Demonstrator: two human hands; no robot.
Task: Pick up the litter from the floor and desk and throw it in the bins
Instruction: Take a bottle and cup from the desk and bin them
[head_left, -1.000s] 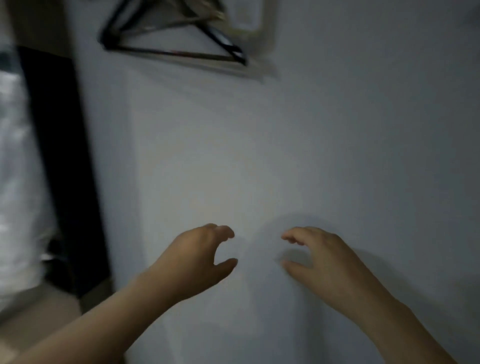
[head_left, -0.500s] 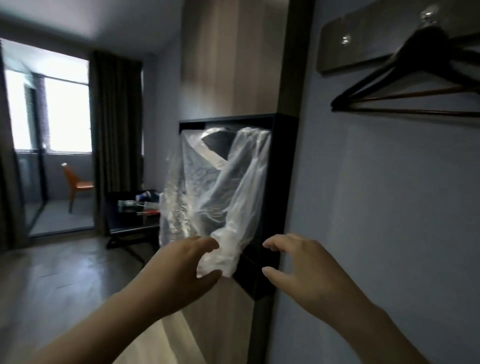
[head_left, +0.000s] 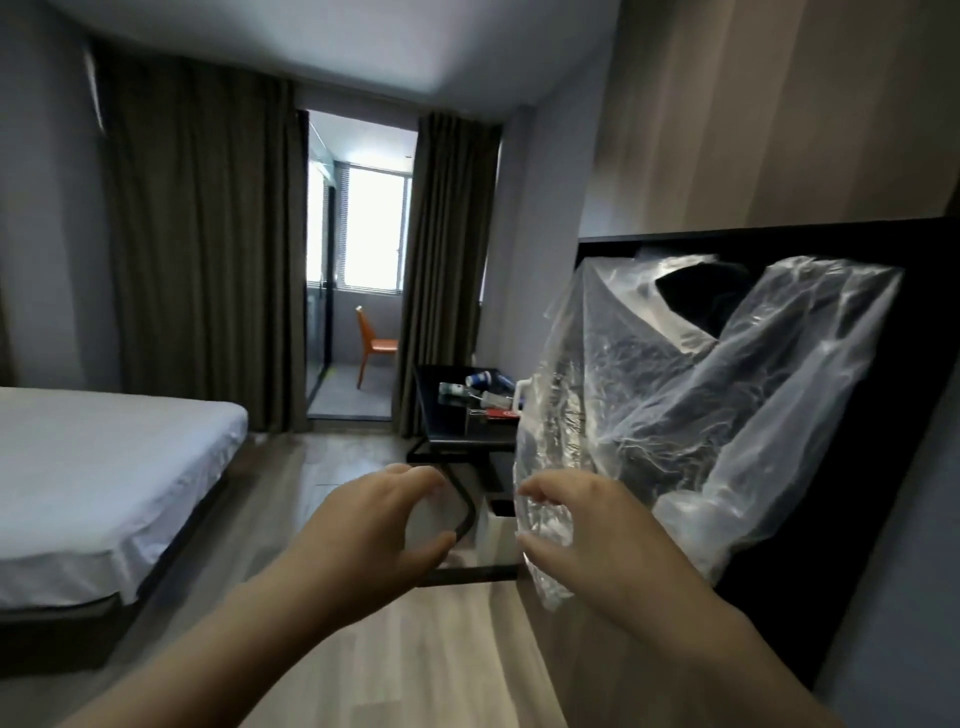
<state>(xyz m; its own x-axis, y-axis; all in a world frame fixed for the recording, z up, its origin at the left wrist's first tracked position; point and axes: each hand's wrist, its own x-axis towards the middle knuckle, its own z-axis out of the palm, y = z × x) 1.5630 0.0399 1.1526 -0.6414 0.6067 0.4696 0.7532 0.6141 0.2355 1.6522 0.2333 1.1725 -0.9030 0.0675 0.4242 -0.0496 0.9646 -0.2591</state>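
Field notes, head camera, hotel room.

- Left grip (head_left: 374, 525): raised at chest height over the floor (head_left: 415, 649), fingers and thumb bent into a loose C with a clear gap between them. Holds nothing.
- Right grip (head_left: 597, 545): same loose C, thumb and fingers apart, nothing pinched. It overlaps the lower edge of a clear plastic sheet (head_left: 701, 395). I cannot tell whether skin touches the film or merely lines up with it.
- The plastic sheet hangs crumpled over the front of a black niche (head_left: 831, 467) on the right wall. I take it for a dust cover, which would explain why it is draped and not lying about. I would not count it as litter.
- Litter (head_left: 480, 387): a cluster at the far end of the dark bench (head_left: 457, 431), well ahead of both grips. It looks like bottles, a tipped cup and something flat and red, all too small to name for certain.
- White bin (head_left: 496, 532): on the floor under the bench, mouth up, directly below the litter. I read the placement as convenient: a short drop from bench edge to bin.
- Bed (head_left: 104, 457) to the left, curtains (head_left: 197, 234) behind it, an orange chair (head_left: 376, 343) out on the balcony.

Judgement: collection has not begun. Both grips are held forward and ready, probably so either can take the first piece once I close on the bench. The bottles may roll, so take them round the body.
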